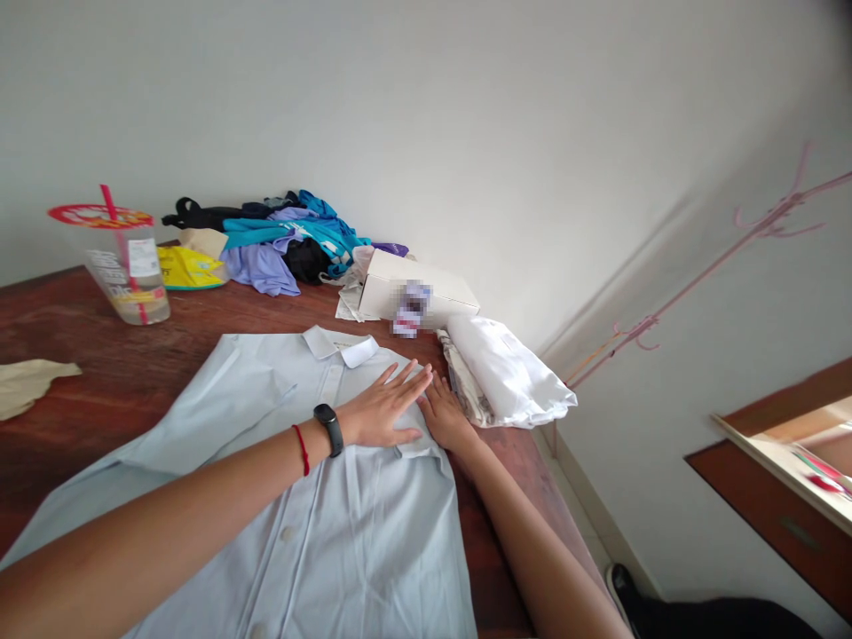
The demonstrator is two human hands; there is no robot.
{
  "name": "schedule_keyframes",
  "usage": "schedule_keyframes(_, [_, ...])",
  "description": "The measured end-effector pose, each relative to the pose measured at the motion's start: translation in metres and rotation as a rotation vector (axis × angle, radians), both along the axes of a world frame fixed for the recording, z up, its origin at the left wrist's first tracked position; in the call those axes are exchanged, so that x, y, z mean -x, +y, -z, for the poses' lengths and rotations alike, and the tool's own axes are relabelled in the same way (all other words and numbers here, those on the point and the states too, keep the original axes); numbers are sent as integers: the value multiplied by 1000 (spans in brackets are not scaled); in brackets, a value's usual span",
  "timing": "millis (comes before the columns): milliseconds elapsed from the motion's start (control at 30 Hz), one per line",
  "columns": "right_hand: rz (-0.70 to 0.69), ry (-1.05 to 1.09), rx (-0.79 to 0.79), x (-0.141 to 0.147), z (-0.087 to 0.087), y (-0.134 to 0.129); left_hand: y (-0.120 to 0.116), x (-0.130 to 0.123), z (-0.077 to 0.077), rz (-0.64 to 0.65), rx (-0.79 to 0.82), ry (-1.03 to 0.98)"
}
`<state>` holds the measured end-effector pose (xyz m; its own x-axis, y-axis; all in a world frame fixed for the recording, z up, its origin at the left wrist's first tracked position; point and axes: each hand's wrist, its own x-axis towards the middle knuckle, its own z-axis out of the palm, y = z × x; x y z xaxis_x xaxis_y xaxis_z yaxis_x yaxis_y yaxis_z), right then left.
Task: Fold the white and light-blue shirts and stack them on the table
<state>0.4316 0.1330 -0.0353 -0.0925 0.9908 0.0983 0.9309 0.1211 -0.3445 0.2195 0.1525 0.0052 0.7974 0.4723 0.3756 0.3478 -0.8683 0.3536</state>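
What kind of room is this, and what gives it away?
Probably a room in a home, perhaps a bedroom: a wooden table bears a pile of clothes against a plain wall, and a pink coat stand leans or appears tilted at the right.

One spread shirt, one cup, one straw, one box, one smartwatch

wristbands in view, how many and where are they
2: a black band just behind the left hand, and a thin red band farther up the same arm. None shows behind the right hand.
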Motion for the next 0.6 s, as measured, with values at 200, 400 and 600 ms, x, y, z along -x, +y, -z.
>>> schedule_keyframes(200, [19,139,-137,-10,1,13,0,0,3,47,147,122])
schedule_keyframes(400, [18,230,-319,-3,-16,10,3,-2,12,8,162,143])
schedule_keyframes(600, [11,450,-419,27,-43,-17,4,-3,11,17,153,114])
